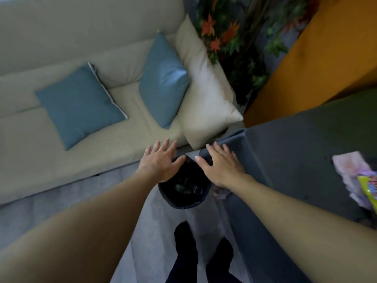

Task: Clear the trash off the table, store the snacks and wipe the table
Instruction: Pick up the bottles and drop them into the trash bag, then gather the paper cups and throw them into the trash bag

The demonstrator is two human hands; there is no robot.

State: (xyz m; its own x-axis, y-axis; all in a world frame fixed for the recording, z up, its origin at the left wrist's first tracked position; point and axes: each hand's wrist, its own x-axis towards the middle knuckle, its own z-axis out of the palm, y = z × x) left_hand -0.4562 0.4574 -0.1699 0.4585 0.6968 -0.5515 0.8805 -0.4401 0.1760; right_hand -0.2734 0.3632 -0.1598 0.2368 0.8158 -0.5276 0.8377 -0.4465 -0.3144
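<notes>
A black trash bin (184, 203) stands on the floor between the sofa and the grey table (302, 152), with a clear bottle and other trash inside. My left hand (161, 162) hovers over the bin's left rim, fingers spread, holding nothing. Fingers straight and empty too, my right hand (219, 166) is above the bin's right side by the table's corner. On the table's right edge lie a pale cloth or wrapper (350, 170) and a bright yellow snack packet (369, 188), blurred.
A beige sofa (61, 139) with two blue cushions (79, 105) and a cream cushion (206, 94) fills the left. An artificial plant (234, 37) and an orange panel (326, 64) stand behind the table. My feet in dark socks (185, 242) stand on the grey floor.
</notes>
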